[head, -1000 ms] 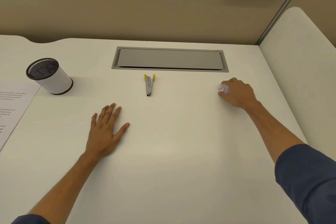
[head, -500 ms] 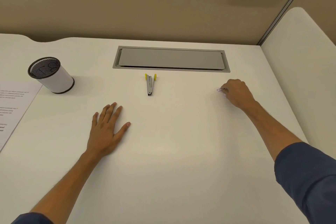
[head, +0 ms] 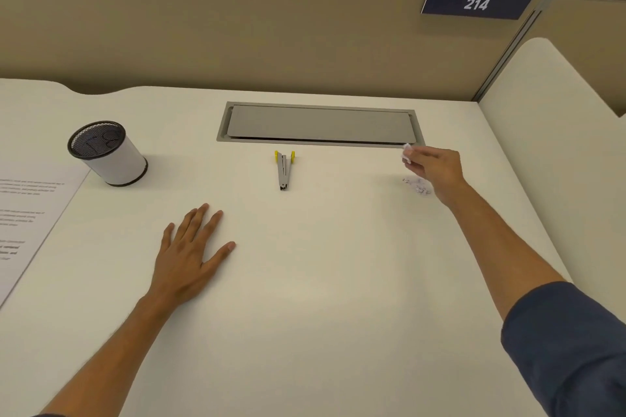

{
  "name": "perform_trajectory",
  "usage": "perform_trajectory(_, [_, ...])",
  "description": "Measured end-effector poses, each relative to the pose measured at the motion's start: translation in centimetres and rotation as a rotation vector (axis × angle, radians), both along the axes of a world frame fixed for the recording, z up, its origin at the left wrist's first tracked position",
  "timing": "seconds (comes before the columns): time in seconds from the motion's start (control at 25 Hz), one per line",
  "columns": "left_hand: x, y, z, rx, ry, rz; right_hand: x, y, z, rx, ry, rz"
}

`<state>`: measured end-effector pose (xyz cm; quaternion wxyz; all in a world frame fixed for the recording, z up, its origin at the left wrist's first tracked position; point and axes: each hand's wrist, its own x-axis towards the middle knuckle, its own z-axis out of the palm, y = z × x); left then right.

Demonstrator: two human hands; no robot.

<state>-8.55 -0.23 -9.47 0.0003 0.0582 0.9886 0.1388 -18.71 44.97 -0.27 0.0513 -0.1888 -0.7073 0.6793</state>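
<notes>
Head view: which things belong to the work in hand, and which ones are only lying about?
In the work:
right hand, pinching a small whitish bit above the desk; scattered small bits on the desk under it.

Lying about:
grey tool with yellow tabs; mesh cup; printed sheet; grey hatch; left hand, flat on the desk.

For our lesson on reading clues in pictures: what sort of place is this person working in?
Probably an office cubicle or study carrel: a white desk with a grey cable hatch, tan partition walls bearing a plate numbered 214, and a mesh pen cup beside a printed sheet.
</notes>
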Motion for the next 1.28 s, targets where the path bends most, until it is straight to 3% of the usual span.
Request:
perform_trajectory(0.24, [0.3, -4.8, 0.6, -0.049, -0.032, 0.033, -1.0, -8.1, 3.5, -0.352, 0.022, 0.171])
perform_trajectory(0.6, [-0.2, -5.4, 0.2, -0.036, -0.039, 0.014, -4.7, -24.5, 5.7, -0.477, -0.057, 0.407])
perform_trajectory(0.84, [-0.4, -5.5, 0.0, -0.027, -0.027, 0.015, -7.4, -36.0, 6.2, -0.420, -0.225, 0.558])
perform_trajectory(1.12, [-0.4, -5.6, -0.2, -0.002, -0.008, 0.014, -11.5, -47.1, 5.8, -0.313, -0.265, 0.576])
perform_trajectory(1.2, [-0.4, -5.6, -0.2, 0.001, -0.005, 0.011, -12.0, -49.0, 5.0, -0.208, -0.255, 0.570])
perform_trajectory(1.28, [-0.5, -5.6, -0.2, 0.004, -0.006, 0.008, -12.5, -50.5, 3.9, 0.045, -0.183, 0.555])
